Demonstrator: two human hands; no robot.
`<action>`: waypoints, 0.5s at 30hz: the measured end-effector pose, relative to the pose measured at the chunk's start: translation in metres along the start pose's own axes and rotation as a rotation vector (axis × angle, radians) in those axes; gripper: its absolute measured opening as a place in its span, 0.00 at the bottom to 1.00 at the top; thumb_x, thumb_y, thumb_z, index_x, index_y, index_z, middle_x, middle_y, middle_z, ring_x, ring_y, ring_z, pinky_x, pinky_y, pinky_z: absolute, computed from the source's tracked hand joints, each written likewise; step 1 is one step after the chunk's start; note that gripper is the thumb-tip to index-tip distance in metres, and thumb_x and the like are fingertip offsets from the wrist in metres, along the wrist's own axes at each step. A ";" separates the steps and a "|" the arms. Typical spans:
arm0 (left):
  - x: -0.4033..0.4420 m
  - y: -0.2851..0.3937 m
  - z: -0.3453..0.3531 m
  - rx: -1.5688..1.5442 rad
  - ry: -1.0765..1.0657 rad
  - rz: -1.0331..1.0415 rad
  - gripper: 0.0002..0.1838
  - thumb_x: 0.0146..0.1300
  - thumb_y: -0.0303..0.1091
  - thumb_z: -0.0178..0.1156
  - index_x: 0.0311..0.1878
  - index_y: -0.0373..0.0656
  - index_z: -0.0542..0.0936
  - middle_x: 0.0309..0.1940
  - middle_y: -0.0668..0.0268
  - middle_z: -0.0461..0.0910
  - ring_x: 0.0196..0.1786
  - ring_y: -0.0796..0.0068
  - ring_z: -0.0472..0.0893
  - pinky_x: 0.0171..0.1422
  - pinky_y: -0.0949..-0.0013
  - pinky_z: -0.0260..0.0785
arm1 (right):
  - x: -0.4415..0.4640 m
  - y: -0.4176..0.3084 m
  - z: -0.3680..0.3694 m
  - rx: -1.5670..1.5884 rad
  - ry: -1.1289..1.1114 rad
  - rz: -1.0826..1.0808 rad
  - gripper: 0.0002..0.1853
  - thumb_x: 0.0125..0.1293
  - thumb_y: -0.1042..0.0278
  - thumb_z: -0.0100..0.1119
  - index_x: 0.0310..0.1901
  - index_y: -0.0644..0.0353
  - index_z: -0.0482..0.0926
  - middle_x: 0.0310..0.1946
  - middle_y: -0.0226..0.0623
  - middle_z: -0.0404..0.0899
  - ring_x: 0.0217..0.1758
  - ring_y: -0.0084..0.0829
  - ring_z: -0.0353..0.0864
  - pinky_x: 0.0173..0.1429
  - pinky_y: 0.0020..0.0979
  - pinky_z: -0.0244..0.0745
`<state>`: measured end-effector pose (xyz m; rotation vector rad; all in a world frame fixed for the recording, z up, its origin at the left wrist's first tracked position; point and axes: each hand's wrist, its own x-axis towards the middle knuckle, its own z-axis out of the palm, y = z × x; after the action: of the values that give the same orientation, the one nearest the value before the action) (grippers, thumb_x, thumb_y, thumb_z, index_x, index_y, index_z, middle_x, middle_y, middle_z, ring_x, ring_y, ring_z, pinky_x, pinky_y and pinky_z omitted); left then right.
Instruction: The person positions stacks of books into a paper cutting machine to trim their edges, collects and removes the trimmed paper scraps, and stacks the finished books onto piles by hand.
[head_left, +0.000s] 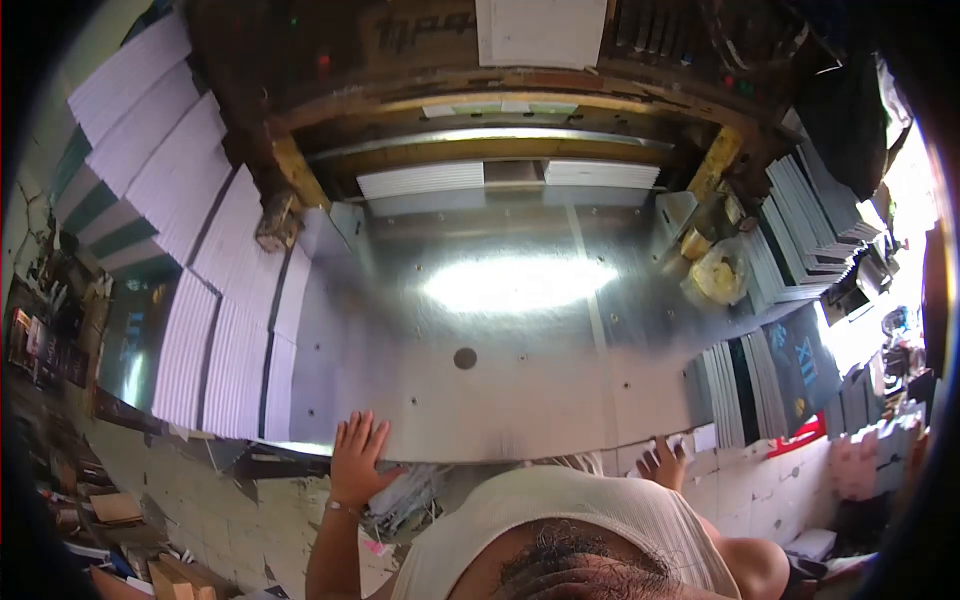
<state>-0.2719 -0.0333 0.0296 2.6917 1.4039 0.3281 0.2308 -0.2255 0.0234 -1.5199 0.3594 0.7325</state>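
Observation:
My left hand (359, 459) rests on the front edge of the shiny metal table (500, 400), its fingers spread and nothing in it. At the same edge, further right, my right hand (663, 463) has its fingers apart and holds nothing. Two stacks of white-edged booklets (421, 180) (602, 174) lie at the back of the machine, under a metal bar (500, 135). Tall stacks of booklets (237, 350) stand left of my left hand. More booklets (740, 390) stand right of my right hand.
A plastic bag (720, 275) with yellowish contents sits at the table's right. A wooden block (277, 222) is at the left. Further booklets (800, 225) are piled at the right, and cluttered items (118, 507) lie on the floor at the lower left.

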 end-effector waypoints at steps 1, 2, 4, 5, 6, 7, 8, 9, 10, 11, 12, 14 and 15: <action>-0.001 -0.001 0.001 0.013 0.012 0.016 0.51 0.49 0.65 0.72 0.75 0.49 0.71 0.78 0.51 0.63 0.80 0.42 0.60 0.82 0.37 0.48 | 0.005 0.001 0.003 0.038 -0.105 -0.023 0.24 0.67 0.66 0.70 0.61 0.57 0.73 0.47 0.31 0.79 0.45 0.30 0.80 0.50 0.32 0.76; 0.000 0.001 0.000 0.014 0.018 0.025 0.51 0.49 0.64 0.73 0.74 0.48 0.72 0.77 0.51 0.63 0.79 0.42 0.60 0.82 0.37 0.48 | 0.013 0.004 0.003 0.074 -0.217 -0.045 0.22 0.68 0.67 0.69 0.61 0.57 0.73 0.47 0.31 0.79 0.46 0.29 0.79 0.50 0.32 0.76; 0.001 0.003 -0.003 0.028 0.039 0.039 0.50 0.49 0.62 0.73 0.73 0.46 0.73 0.77 0.50 0.65 0.79 0.42 0.61 0.82 0.37 0.48 | 0.041 0.018 -0.009 0.100 -0.245 0.006 0.23 0.70 0.68 0.67 0.63 0.56 0.72 0.47 0.31 0.79 0.48 0.30 0.79 0.51 0.33 0.77; 0.000 0.003 -0.001 0.002 0.083 0.046 0.50 0.45 0.56 0.75 0.72 0.46 0.73 0.77 0.51 0.64 0.79 0.44 0.61 0.83 0.37 0.48 | 0.044 0.016 -0.009 0.116 -0.264 0.031 0.23 0.70 0.69 0.66 0.65 0.56 0.71 0.47 0.31 0.79 0.49 0.30 0.79 0.51 0.33 0.78; 0.001 0.002 0.001 0.004 0.099 0.048 0.50 0.44 0.56 0.76 0.72 0.46 0.74 0.77 0.52 0.65 0.79 0.44 0.61 0.83 0.37 0.48 | 0.046 0.013 -0.009 0.097 -0.251 0.015 0.25 0.71 0.69 0.66 0.66 0.56 0.70 0.48 0.32 0.79 0.49 0.30 0.79 0.52 0.33 0.78; 0.000 0.001 0.002 0.006 0.110 0.052 0.50 0.43 0.55 0.76 0.71 0.45 0.74 0.77 0.52 0.65 0.79 0.45 0.62 0.83 0.37 0.48 | 0.047 0.014 -0.010 0.078 -0.234 0.001 0.26 0.71 0.69 0.66 0.67 0.56 0.69 0.48 0.32 0.79 0.49 0.31 0.79 0.53 0.33 0.78; -0.002 0.000 0.004 0.010 0.120 0.059 0.50 0.42 0.55 0.76 0.71 0.45 0.74 0.77 0.52 0.65 0.79 0.45 0.62 0.83 0.38 0.48 | 0.042 0.013 -0.008 0.061 -0.215 -0.011 0.27 0.71 0.69 0.65 0.69 0.56 0.68 0.49 0.32 0.79 0.49 0.31 0.79 0.53 0.33 0.79; -0.003 0.001 0.005 0.012 0.129 0.055 0.50 0.41 0.54 0.76 0.71 0.45 0.74 0.77 0.53 0.66 0.79 0.46 0.62 0.83 0.38 0.49 | 0.036 0.013 -0.006 0.051 -0.190 -0.039 0.22 0.71 0.68 0.65 0.64 0.56 0.71 0.49 0.33 0.78 0.49 0.32 0.79 0.54 0.34 0.79; -0.003 0.001 0.007 0.017 0.140 0.053 0.50 0.40 0.54 0.77 0.70 0.45 0.75 0.76 0.53 0.66 0.79 0.46 0.63 0.82 0.38 0.49 | 0.031 0.013 -0.001 0.043 -0.167 -0.067 0.17 0.72 0.67 0.65 0.59 0.56 0.74 0.49 0.33 0.78 0.48 0.33 0.79 0.54 0.35 0.80; -0.003 0.000 0.008 0.023 0.151 0.053 0.50 0.39 0.54 0.77 0.70 0.45 0.75 0.76 0.53 0.67 0.79 0.47 0.63 0.82 0.38 0.49 | 0.027 0.012 0.002 0.038 -0.143 -0.094 0.13 0.72 0.66 0.65 0.54 0.56 0.77 0.50 0.34 0.78 0.48 0.34 0.79 0.55 0.35 0.80; -0.003 -0.001 0.009 0.023 0.159 0.051 0.50 0.39 0.54 0.77 0.70 0.45 0.75 0.76 0.54 0.67 0.78 0.47 0.64 0.82 0.38 0.50 | 0.028 0.011 0.003 0.028 -0.131 -0.088 0.16 0.72 0.66 0.66 0.58 0.57 0.75 0.51 0.34 0.78 0.49 0.35 0.80 0.55 0.36 0.80; -0.003 -0.002 0.011 0.020 0.172 0.051 0.50 0.39 0.55 0.76 0.70 0.46 0.75 0.75 0.54 0.69 0.78 0.48 0.65 0.82 0.38 0.51 | 0.028 0.010 0.003 0.008 -0.101 -0.076 0.23 0.71 0.67 0.66 0.65 0.58 0.72 0.52 0.35 0.78 0.50 0.38 0.81 0.54 0.37 0.81; -0.003 -0.003 0.012 0.022 0.176 0.051 0.50 0.40 0.56 0.76 0.70 0.46 0.76 0.75 0.54 0.69 0.78 0.48 0.65 0.82 0.38 0.51 | 0.025 0.009 0.004 0.009 -0.087 -0.079 0.27 0.71 0.68 0.66 0.69 0.58 0.68 0.53 0.36 0.78 0.51 0.39 0.81 0.54 0.38 0.82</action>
<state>-0.2732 -0.0333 0.0171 2.7794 1.3909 0.5694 0.2429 -0.2170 0.0011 -1.4802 0.2353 0.7311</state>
